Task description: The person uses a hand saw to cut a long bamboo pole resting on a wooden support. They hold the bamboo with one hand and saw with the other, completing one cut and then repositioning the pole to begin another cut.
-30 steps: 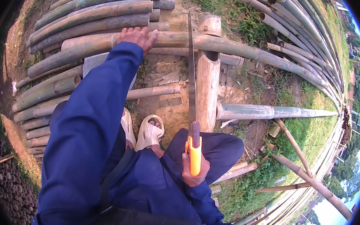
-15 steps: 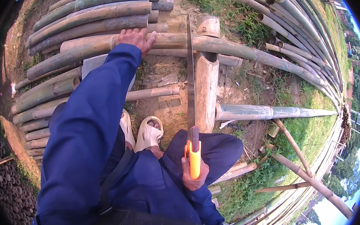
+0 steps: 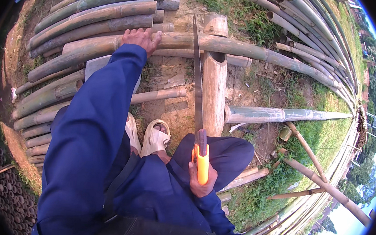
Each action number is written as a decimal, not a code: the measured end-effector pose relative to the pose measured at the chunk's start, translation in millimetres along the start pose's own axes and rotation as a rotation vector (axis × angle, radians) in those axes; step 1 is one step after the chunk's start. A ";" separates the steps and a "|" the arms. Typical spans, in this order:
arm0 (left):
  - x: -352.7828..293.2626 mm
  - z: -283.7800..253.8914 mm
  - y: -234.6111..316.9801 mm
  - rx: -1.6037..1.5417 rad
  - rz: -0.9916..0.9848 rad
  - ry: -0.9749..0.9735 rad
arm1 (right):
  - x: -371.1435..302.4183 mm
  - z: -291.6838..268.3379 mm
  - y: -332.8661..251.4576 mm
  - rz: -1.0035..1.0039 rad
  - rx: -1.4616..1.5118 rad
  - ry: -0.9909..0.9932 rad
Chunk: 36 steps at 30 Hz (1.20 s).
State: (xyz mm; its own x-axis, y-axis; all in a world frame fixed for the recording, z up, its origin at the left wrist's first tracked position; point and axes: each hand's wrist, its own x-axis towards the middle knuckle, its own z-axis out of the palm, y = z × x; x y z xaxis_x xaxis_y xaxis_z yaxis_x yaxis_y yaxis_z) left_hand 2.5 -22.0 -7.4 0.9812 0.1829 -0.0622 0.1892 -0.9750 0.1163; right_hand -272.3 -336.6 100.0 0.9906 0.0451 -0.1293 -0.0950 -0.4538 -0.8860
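Observation:
A long bamboo pole (image 3: 235, 48) lies crosswise in front of me, passing over a thick upright-looking bamboo post (image 3: 214, 86). My left hand (image 3: 142, 40) is wrapped over the pole, left of the post. In my right hand (image 3: 203, 180) is a handsaw (image 3: 199, 74) with an orange handle, gripped near my right knee. Its long blade points away from me and crosses the pole just left of the post. Whether the teeth have entered the bamboo, I cannot tell.
Cut bamboo lengths (image 3: 99, 11) lie stacked at the left. More long poles (image 3: 309, 30) fan out at the far right. A greenish pole (image 3: 285, 117) runs right from the post. Crossed bamboo props (image 3: 324, 183) stand at the lower right. My sandals (image 3: 155, 137) rest on the dirt.
Very little differs. The saw and my right hand have shifted slightly, while my left hand stays on the pole. The whole view has moved a touch.

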 end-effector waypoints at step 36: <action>13.8 11.6 3.9 0.000 0.028 -0.002 | 123.1 38.5 2.2 0.017 0.131 0.020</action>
State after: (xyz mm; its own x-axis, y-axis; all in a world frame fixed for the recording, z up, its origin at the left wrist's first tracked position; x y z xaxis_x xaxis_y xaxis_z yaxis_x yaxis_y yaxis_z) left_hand 16.3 -24.7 -19.3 0.9860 0.1555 -0.0606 0.1618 -0.9798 0.1175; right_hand -154.4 -297.8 65.0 0.9904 0.0201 -0.1371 -0.1225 -0.3343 -0.9345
